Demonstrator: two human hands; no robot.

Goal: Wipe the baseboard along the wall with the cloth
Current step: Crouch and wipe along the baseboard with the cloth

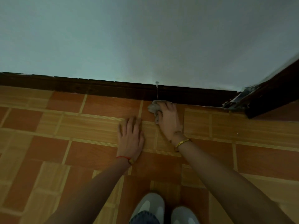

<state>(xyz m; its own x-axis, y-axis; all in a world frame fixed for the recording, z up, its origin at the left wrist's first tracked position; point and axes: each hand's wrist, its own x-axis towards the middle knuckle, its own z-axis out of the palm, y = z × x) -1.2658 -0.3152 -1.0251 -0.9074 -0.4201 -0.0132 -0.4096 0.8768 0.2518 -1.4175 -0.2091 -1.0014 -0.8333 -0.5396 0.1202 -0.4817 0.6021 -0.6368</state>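
A dark brown baseboard (97, 88) runs along the foot of the pale wall, with a thin vertical seam near its middle. My right hand (169, 118) grips a crumpled grey cloth (153, 107) and presses it against the bottom edge of the baseboard, just below that seam. Part of the cloth hangs out under my fingers. My left hand (131, 136) lies flat on the floor, palm down with fingers spread, a short way to the left of and behind the cloth.
The floor (64, 123) is patterned in orange and tan tiles. A dark door frame (267, 101) with a metal threshold strip stands at the right end of the baseboard. My two grey shoes (150, 206) are at the bottom centre.
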